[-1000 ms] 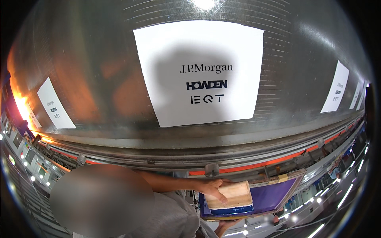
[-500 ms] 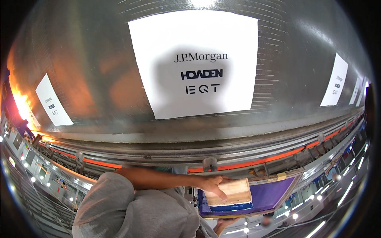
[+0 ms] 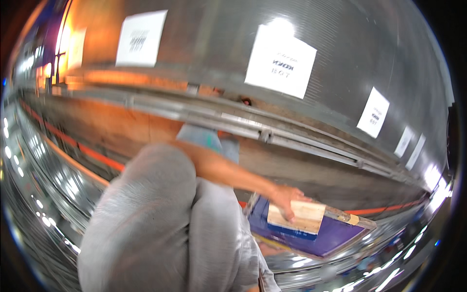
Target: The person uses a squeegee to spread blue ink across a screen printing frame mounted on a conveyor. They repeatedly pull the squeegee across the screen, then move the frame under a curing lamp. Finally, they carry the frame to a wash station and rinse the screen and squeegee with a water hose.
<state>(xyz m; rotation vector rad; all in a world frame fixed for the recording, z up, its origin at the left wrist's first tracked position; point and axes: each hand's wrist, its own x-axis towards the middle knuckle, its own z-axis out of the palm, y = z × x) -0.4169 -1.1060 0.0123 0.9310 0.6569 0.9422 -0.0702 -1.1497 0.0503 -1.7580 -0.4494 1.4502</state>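
Observation:
My left hand point(image 3: 288, 199) reaches across to the right and is closed on a wooden-handled squeegee point(image 3: 305, 216), thumb over the pale wood. Dark blue ink coats the squeegee's lower edge. It lies against the purple mesh of a screen printing frame point(image 3: 335, 236), which is tilted. Low down by the near side of that frame is my right hand point(image 3: 270, 249), blurred and partly covered; it appears to grip the frame's edge. A white printed sheet point(image 3: 281, 61) lies on the long dark table point(image 3: 209, 44).
More white sheets lie along the table, one to the left point(image 3: 141, 39) and one to the right point(image 3: 373, 113). A metal rail point(image 3: 238, 124) runs along the table's near edge, with an orange strip point(image 3: 104, 158) below it. Bright orange light glows at the far left.
The view has turned and shifted, so the printed sheets sit elsewhere and more of the rail and table side shows. The squeegee and frame remain in my hands.

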